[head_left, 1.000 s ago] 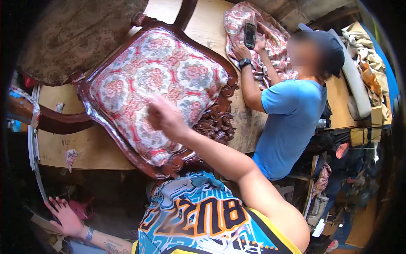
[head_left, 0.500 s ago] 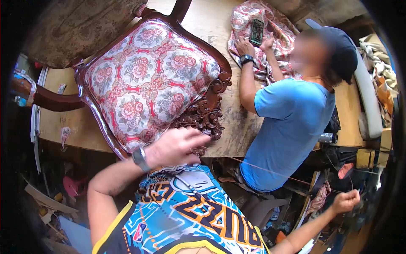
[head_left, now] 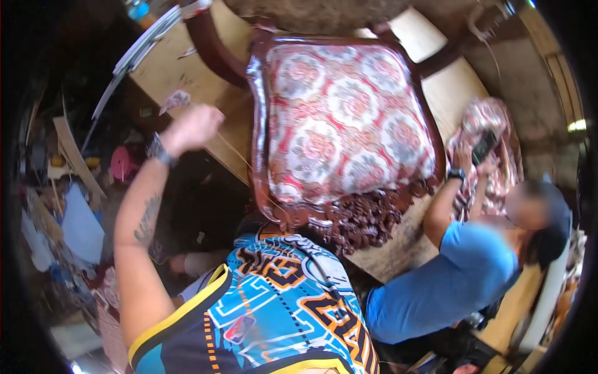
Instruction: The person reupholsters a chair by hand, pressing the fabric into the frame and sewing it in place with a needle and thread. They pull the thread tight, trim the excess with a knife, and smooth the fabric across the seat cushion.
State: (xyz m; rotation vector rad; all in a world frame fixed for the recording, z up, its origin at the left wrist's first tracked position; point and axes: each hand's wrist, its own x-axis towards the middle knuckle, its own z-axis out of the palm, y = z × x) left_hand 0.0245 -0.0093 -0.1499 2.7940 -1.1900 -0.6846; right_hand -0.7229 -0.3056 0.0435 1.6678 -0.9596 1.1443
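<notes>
My left hand (head_left: 190, 131) is closed in a fist, raised to the left of the chair. A thin cord (head_left: 250, 167) runs from this fist down to the chair's carved lower edge. The chair has a glossy dark wood frame (head_left: 256, 118) around a seat padded in red, white and grey floral fabric (head_left: 352, 103). Ornate carving (head_left: 367, 218) lines the edge of the seat nearest me. My right hand cannot be made out; the bottom edge of the view cuts off that side.
The chair rests on a wooden worktable (head_left: 227, 149). On the right, a co-worker in a blue shirt (head_left: 442, 280) leans over bunched floral cloth (head_left: 489, 112), holding a phone (head_left: 484, 146). At left are a pink round object (head_left: 124, 163) and clutter on the floor.
My left hand has swung from in front of the seat out to the left. The view has turned, so the chair and co-worker appear farther right. My right hand has left the clear view.
</notes>
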